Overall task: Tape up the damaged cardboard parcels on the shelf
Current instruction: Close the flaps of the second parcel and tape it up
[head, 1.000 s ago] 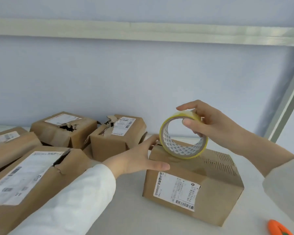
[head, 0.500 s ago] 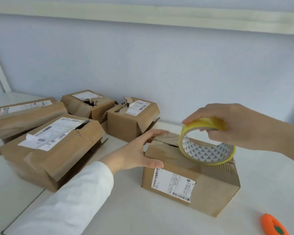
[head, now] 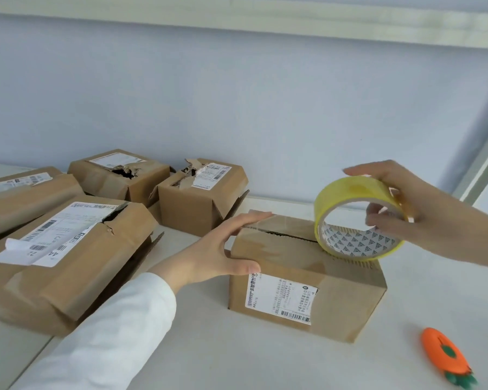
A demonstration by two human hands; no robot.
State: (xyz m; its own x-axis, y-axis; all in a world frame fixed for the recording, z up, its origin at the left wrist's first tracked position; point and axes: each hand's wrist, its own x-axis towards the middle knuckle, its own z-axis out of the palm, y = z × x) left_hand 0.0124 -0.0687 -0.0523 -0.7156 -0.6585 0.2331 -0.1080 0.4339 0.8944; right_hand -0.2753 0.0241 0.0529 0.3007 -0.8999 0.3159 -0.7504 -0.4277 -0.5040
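Note:
A brown cardboard parcel (head: pixel 304 280) with a white label on its front lies on the white shelf (head: pixel 237 356), a dark tear running along its top. My left hand (head: pixel 223 249) rests against the parcel's left end, fingers straight over the top corner and thumb along the front edge. My right hand (head: pixel 412 209) grips a yellow tape roll (head: pixel 355 218) standing on edge on the parcel's top right. A clear strip of tape lies over the tear between the roll and my left fingers.
Several other torn brown parcels (head: pixel 68 249) sit at the left and back left, two (head: pixel 200 192) with ripped tops. An orange carrot-shaped cutter (head: pixel 445 358) lies at the front right. A shelf upright (head: pixel 482 164) rises at the far right.
My right hand has drawn the tape roll rightwards along the parcel's top. The left hand stays on the left end. The view has swung left and down.

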